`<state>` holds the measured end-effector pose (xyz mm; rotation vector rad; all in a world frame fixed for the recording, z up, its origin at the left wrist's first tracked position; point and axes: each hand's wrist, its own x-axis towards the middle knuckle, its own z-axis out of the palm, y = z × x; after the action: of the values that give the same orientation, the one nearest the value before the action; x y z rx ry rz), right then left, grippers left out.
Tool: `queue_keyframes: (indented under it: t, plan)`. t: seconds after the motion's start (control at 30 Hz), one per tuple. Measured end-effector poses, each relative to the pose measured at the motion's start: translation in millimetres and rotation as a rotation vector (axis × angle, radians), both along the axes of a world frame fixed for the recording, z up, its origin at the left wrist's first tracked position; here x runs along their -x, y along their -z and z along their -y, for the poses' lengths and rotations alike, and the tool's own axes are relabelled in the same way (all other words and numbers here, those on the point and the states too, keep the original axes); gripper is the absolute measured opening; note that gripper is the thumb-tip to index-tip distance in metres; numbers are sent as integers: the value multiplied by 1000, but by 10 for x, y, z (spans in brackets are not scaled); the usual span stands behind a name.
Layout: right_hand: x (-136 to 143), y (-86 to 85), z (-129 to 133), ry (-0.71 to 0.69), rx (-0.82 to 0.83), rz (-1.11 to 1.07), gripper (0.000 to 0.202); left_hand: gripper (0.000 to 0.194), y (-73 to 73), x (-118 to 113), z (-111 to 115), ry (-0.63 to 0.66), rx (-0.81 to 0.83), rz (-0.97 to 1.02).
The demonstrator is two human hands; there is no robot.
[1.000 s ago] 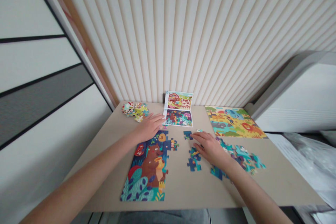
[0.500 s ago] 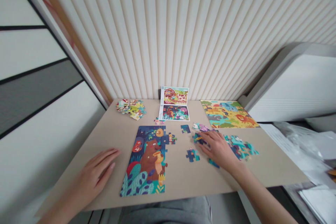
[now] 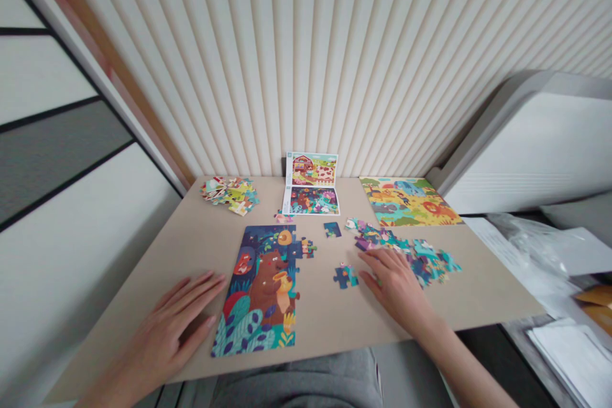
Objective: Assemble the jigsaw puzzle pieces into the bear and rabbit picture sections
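– Fingers (image 3: 205, 285) of the left hand (image 3: 165, 331) were loosely spread with nothing in them, just beside the bear puzzle (image 3: 261, 293). That partly built puzzle lay on the desk (image 3: 315, 319), between the 2 hands.

– Ok, and the right hand (image 3: 394, 277)?

– Stretched out low, at the near left side of the colorful pile (image 3: 433, 261). Couldn't tell if it had a piece under it, tbh.

– Anything in the middle?

– Yeah, a small clump (image 3: 345, 276) near the right fingertips (image 3: 366, 277), plus a loose blue piece (image 3: 331, 229) farther back. The folded sheet (image 3: 313, 201) with 2 pictures was behind those, a yellowish animal picture (image 3: 408, 201) back right, and another pile (image 3: 229, 194) back left.
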<state>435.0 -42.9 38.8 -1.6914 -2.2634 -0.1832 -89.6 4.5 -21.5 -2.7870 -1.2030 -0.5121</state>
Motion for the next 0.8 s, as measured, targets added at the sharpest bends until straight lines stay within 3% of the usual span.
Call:
queue_keyframes:
  t: [0.23,0.43,0.6,0.8]
  plan:
    - [411,173,723,87,1,-204,40,79,3,24,23,30,1,-44]
    - [388,300,1148,219,-87,-290,39,81,41,-28,56,37,2,-54]
    - [84,285,1250,361,-149,-223,35,80,44,-101,93,21,1,-17]
    - [-144,296,1141,518,-142,-123,35,75,71,-141,89,8,-22,88]
